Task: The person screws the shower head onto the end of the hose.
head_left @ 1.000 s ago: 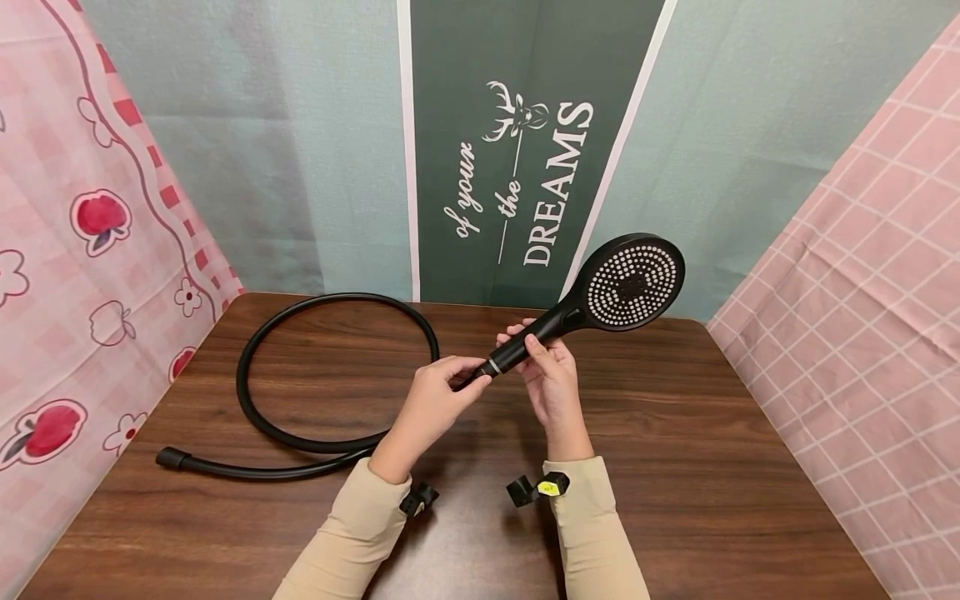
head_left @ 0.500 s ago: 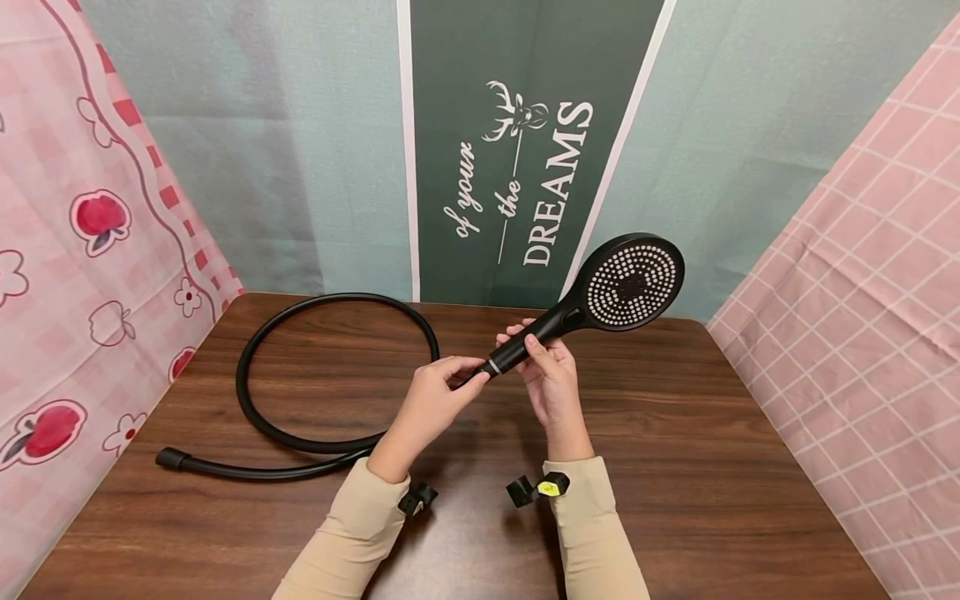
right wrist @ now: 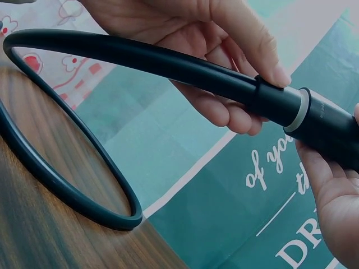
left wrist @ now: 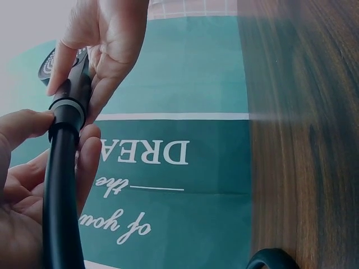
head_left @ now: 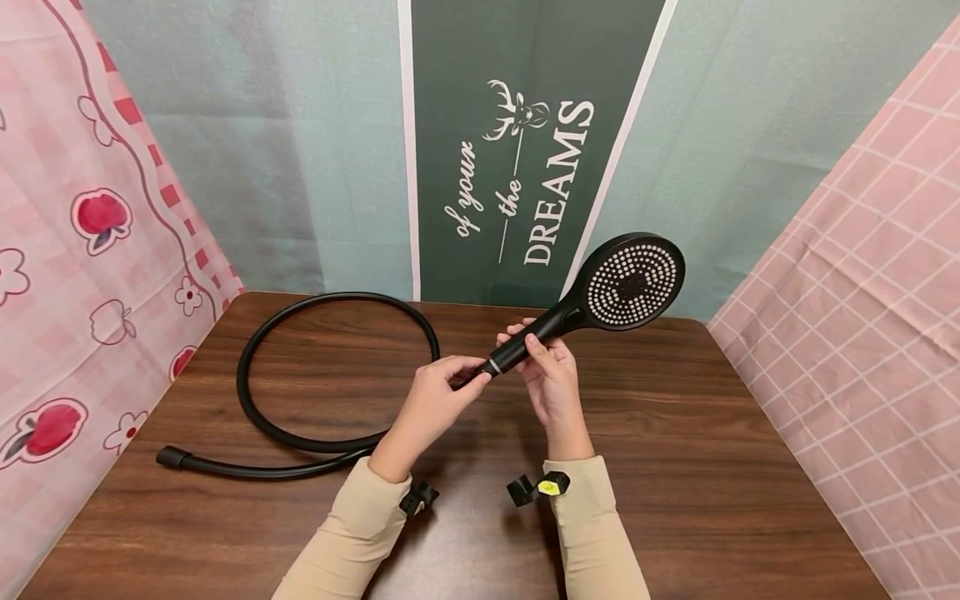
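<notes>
A black shower head point(head_left: 633, 283) with a round face of white nozzles is held up above the table, tilted up to the right. My right hand point(head_left: 553, 379) grips its handle, thumb on top. At the handle's lower end my left hand point(head_left: 435, 400) pinches the collar of a black shower hose point(right wrist: 185, 66) between thumb and fingers. A pale ring point(right wrist: 300, 109) shows between the hose collar and the handle in the right wrist view. From the left hand the hose loops over the table, and its free end fitting point(head_left: 172, 457) lies at the left.
The dark wood table point(head_left: 675, 467) spreads under both arms. A green and teal cloth point(head_left: 495, 50) with white lettering hangs at the back. Pink patterned cloths stand on the left point(head_left: 45, 333) and right point(head_left: 862, 333). Small black cameras point(head_left: 418, 498) sit on the wrists.
Slight finger movement of the left hand at the hose collar. The shower head, the right hand and the hose loop stay in place.
</notes>
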Action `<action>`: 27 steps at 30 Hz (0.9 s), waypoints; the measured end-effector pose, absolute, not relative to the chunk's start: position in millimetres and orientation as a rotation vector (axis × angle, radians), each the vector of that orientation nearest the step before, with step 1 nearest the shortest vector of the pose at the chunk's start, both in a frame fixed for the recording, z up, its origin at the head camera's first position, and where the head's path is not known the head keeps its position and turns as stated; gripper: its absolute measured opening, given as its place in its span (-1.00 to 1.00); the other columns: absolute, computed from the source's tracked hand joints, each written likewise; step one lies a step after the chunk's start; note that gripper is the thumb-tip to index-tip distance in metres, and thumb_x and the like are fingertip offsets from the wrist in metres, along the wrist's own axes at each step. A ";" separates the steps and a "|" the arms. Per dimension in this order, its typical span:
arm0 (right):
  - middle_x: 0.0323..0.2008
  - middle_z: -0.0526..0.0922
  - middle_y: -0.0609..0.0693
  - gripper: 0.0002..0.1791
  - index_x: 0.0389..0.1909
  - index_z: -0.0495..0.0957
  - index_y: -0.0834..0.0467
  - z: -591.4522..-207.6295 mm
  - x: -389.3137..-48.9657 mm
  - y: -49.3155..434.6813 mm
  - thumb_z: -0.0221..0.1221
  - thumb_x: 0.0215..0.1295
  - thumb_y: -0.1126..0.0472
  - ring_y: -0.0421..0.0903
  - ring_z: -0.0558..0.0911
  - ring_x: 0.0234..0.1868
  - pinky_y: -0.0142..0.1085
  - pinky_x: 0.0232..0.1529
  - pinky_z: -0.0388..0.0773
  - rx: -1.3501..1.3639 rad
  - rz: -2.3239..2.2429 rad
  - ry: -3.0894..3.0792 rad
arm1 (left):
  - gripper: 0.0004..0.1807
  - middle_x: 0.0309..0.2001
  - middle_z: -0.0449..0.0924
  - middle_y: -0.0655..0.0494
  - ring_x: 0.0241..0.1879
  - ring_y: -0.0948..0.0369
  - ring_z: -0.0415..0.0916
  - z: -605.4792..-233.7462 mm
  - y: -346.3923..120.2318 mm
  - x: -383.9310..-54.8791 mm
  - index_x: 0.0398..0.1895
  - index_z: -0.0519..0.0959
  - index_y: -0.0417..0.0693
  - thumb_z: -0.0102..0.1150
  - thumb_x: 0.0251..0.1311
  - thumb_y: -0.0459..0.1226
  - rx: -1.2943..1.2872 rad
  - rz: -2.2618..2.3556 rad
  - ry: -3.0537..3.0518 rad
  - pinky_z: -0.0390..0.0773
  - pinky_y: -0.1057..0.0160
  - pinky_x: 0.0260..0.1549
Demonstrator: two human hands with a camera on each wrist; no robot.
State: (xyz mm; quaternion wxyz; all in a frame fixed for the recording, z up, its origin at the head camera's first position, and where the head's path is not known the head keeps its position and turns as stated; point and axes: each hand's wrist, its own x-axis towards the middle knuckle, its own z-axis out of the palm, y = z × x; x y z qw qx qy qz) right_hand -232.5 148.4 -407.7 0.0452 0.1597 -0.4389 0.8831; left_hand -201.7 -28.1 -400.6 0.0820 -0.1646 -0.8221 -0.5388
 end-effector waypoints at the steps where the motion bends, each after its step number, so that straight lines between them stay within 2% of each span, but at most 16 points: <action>1: -0.16 0.74 -0.05 -0.83 0.03 0.47 0.16 -407.6 -232.6 148.4 0.00 0.51 0.31 -0.14 0.77 -0.08 -0.27 0.05 0.65 0.486 2.696 -1.344 | -0.76 -0.21 0.72 0.04 -0.25 0.21 0.65 -400.4 -28.5 -201.6 -0.04 0.71 -0.08 0.29 0.28 -0.22 -0.495 -1.611 -2.454 0.64 0.26 -0.23; 14: -0.16 0.74 -0.04 -0.84 0.00 0.50 0.13 -407.9 -233.6 147.9 0.02 0.50 0.32 -0.13 0.77 -0.08 -0.26 0.07 0.64 0.506 2.699 -1.334 | -0.76 -0.22 0.73 0.05 -0.28 0.23 0.64 -399.5 -29.8 -201.6 -0.04 0.72 -0.07 0.30 0.27 -0.22 -0.506 -1.601 -2.468 0.63 0.29 -0.27; 22: -0.16 0.73 -0.05 -0.83 0.00 0.49 0.13 -408.0 -233.3 148.1 0.02 0.50 0.32 -0.13 0.77 -0.08 -0.26 0.08 0.64 0.506 2.697 -1.338 | -0.75 -0.19 0.73 0.04 -0.21 0.19 0.67 -401.0 -29.3 -202.4 -0.03 0.71 -0.06 0.31 0.26 -0.22 -0.484 -1.619 -2.461 0.67 0.17 -0.17; 27: -0.16 0.74 -0.04 -0.83 0.02 0.49 0.14 -407.7 -233.0 148.0 0.01 0.51 0.32 -0.13 0.77 -0.08 -0.26 0.08 0.64 0.503 2.700 -1.331 | -0.77 -0.20 0.73 0.02 -0.23 0.18 0.66 -401.5 -30.2 -202.8 -0.04 0.71 -0.09 0.29 0.27 -0.24 -0.497 -1.629 -2.435 0.66 0.19 -0.19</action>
